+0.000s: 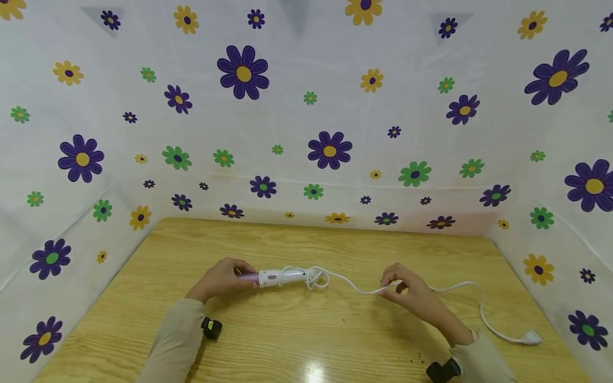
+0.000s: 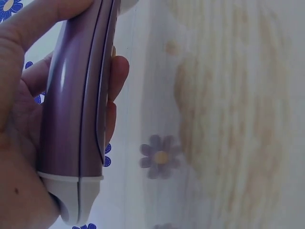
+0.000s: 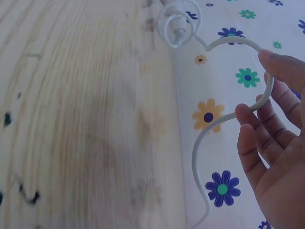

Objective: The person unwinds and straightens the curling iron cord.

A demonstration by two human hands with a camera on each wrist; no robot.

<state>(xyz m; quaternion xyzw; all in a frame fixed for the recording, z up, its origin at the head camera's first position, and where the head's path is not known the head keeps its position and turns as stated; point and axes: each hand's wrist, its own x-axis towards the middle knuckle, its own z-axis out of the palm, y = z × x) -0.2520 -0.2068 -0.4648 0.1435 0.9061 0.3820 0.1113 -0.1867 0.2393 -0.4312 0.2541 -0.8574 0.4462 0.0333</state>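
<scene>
A hair straightener (image 1: 282, 276) with a white body and a purple end lies across the middle in the head view. My left hand (image 1: 227, 279) grips it by the purple part (image 2: 76, 95), fingers wrapped behind it in the left wrist view. Some of its white cord (image 1: 354, 287) is wound round the white body, with loops (image 1: 318, 279) bunched at that end. My right hand (image 1: 409, 292) pinches the cord further along. In the right wrist view, the cord (image 3: 198, 148) bends between thumb and fingers. The plug (image 1: 530, 337) lies to the right of my right hand.
The wooden table (image 1: 287, 340) is enclosed at the back and both sides by white flowered cloth (image 1: 287, 117). Small dark specks (image 1: 419, 357) lie near the right wrist. Each wrist wears a black camera, including the left camera (image 1: 212, 327).
</scene>
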